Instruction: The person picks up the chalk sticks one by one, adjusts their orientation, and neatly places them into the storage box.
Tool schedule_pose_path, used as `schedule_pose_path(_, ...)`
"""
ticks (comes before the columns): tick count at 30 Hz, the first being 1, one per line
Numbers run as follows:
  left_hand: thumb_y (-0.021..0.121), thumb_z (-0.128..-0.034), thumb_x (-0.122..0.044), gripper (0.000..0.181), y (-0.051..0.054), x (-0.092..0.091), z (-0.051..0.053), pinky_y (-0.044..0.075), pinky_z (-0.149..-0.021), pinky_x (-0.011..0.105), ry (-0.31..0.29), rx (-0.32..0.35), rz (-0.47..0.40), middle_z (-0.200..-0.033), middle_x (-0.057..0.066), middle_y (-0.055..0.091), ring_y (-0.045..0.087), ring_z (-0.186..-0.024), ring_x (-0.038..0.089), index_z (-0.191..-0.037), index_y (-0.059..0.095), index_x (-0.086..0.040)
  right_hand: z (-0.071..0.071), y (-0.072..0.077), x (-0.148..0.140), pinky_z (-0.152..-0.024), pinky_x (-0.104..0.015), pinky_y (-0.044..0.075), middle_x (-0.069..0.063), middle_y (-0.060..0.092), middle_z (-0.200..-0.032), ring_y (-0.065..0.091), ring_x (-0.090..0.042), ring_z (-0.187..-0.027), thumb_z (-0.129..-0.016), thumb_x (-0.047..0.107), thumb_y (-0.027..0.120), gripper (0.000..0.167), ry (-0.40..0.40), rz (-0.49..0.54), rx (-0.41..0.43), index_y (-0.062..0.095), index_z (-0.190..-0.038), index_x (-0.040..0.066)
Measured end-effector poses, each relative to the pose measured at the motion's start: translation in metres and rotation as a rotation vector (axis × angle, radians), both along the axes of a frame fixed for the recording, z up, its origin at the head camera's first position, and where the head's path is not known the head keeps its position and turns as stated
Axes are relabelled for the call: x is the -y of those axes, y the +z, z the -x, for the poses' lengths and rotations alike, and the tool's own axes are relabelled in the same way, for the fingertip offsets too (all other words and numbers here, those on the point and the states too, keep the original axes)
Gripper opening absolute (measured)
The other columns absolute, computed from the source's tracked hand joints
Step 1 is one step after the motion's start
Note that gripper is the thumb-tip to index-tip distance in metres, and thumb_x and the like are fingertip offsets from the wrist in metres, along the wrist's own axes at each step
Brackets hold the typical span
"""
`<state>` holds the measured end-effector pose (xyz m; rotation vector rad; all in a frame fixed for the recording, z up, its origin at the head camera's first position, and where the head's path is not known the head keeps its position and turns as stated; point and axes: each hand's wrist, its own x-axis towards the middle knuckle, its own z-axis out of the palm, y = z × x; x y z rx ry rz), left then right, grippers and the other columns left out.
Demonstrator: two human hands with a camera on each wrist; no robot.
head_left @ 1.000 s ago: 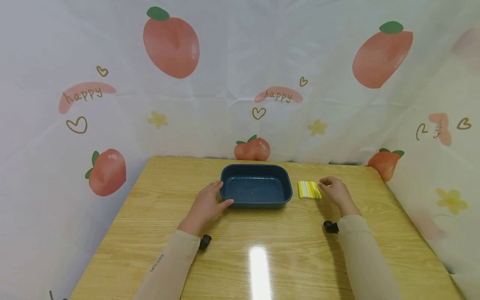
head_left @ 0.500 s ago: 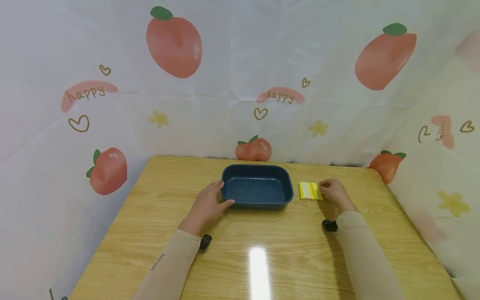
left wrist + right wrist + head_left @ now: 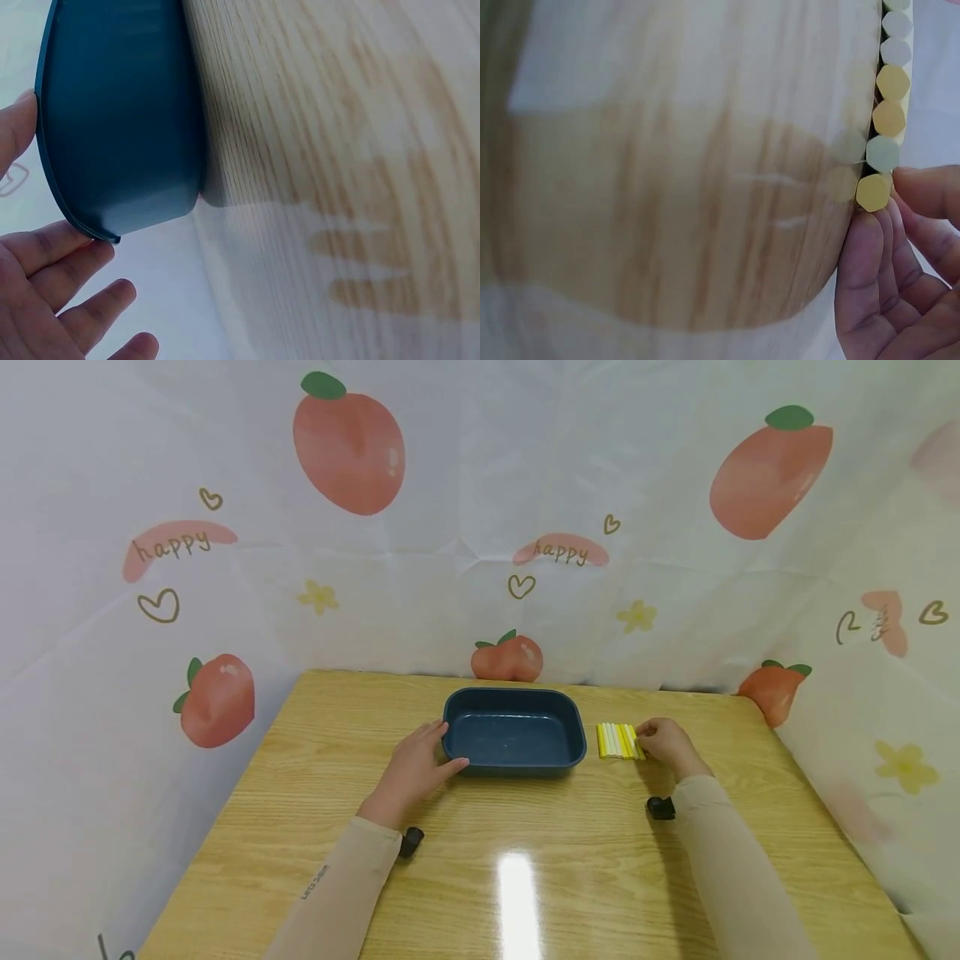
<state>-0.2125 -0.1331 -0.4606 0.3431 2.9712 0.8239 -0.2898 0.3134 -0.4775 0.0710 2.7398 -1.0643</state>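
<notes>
A dark blue rectangular tub [image 3: 510, 770] stands on the table, and my left hand [image 3: 411, 772] touches its left end. In the left wrist view the thumb and fingers of my left hand [image 3: 52, 292] rest against the rim of the tub [image 3: 120, 112], fairly straight. To the right of the tub lies a flat row of yellow and white sticks [image 3: 617, 741]. My right hand [image 3: 670, 747] is at the row's right end. In the right wrist view my right hand [image 3: 900, 285] has thumb and fingers around the yellow end stick [image 3: 872, 193], beside a white one.
The wooden table [image 3: 465, 877] carries a bright light reflection near its front. Behind and beside it hangs a white cloth [image 3: 427, 593] printed with peaches. A black device [image 3: 660, 808] is at the right wrist, another [image 3: 410, 842] at the left.
My right hand has moved slightly left, closing in on the right end of the stick row. My left hand keeps its place on the tub.
</notes>
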Motion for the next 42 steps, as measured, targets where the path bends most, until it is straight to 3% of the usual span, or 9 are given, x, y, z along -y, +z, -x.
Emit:
schedule_pose_path(10, 0.069, -0.0924, -0.05, 0.083, 0.0, -0.001, 0.0, 0.025, -0.118, 0.056, 0.001, -0.012, 0.011, -0.16, 0.013, 0.034, 0.027, -0.148, 0.036, -0.154, 0.038, -0.003, 0.001, 0.006, -0.004, -0.066, -0.034, 0.054, -0.029, 0.061, -0.113, 0.06, -0.025, -0.081, -0.096, 0.006, 0.058, 0.037, 0.01, 0.002, 0.097, 0.056, -0.126, -0.015)
schedule_pose_path(22, 0.069, -0.0925, -0.05, 0.083, -0.001, -0.001, 0.001, 0.026, -0.118, 0.055, -0.003, -0.015, 0.006, -0.159, 0.014, 0.035, 0.028, -0.148, 0.035, -0.153, 0.038, -0.002, -0.002, 0.01, -0.013, -0.059, -0.032, 0.046, -0.007, 0.056, -0.076, 0.048, -0.016, -0.062, -0.097, 0.007, 0.057, 0.033, 0.015, 0.123, 0.143, 0.054, -0.122, -0.015)
schedule_pose_path(30, 0.068, -0.0925, -0.051, 0.084, -0.001, 0.0, 0.001, 0.025, -0.119, 0.055, 0.001, -0.007, 0.001, -0.16, 0.013, 0.034, 0.026, -0.148, 0.035, -0.154, 0.038, -0.003, -0.011, 0.023, -0.018, -0.068, -0.035, 0.05, -0.008, 0.052, -0.091, 0.046, -0.018, -0.074, -0.101, 0.01, 0.05, 0.042, 0.015, 0.212, 0.16, 0.045, -0.135, -0.015)
schedule_pose_path(36, 0.068, -0.0923, -0.051, 0.084, -0.002, 0.0, 0.001, 0.024, -0.119, 0.055, 0.005, -0.005, -0.004, -0.16, 0.012, 0.033, 0.026, -0.149, 0.035, -0.154, 0.037, -0.004, -0.014, 0.034, -0.02, -0.08, -0.036, 0.056, -0.013, 0.054, -0.111, 0.055, -0.018, -0.085, -0.102, 0.012, 0.051, 0.047, 0.02, 0.294, 0.183, 0.039, -0.14, -0.013)
schedule_pose_path(42, 0.068, -0.0924, -0.051, 0.084, -0.002, 0.0, 0.001, 0.024, -0.119, 0.054, 0.001, 0.0, -0.006, -0.16, 0.012, 0.033, 0.026, -0.149, 0.034, -0.154, 0.037, -0.004, -0.017, 0.047, -0.02, -0.082, -0.034, 0.057, -0.01, 0.055, -0.107, 0.057, -0.015, -0.082, -0.102, 0.012, 0.051, 0.047, 0.05, 0.371, 0.193, 0.038, -0.14, -0.013)
